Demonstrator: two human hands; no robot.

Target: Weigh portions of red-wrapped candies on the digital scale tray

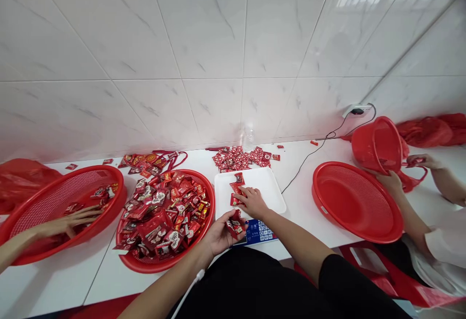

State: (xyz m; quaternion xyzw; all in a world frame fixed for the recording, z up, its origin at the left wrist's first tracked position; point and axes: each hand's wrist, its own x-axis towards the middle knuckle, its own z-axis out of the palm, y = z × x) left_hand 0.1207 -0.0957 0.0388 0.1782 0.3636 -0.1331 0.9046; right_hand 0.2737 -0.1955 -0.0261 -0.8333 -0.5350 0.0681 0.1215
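Note:
My left hand (218,234) is closed around small red candy packets (235,224), held just in front of the scale. Fingers outstretched, my right hand (254,202) rests over the white scale tray (267,183), touching a red packet (235,199). Another red packet (238,180) lies on the tray beyond my fingertips. Below the tray shows the scale's blue keypad (260,231), partly behind my left hand. To the left of my hands stands a red basket (167,264) heaped with red and brown candy packets (163,217).
Small red patterned packets (236,158) lie piled behind the scale beside a clear plastic object (249,137). At left, another person's hand (73,222) reaches into a red basket (54,202). At right, a co-worker tilts a red basket (374,144) over a red colander (357,202). A black cable (309,156) crosses the table.

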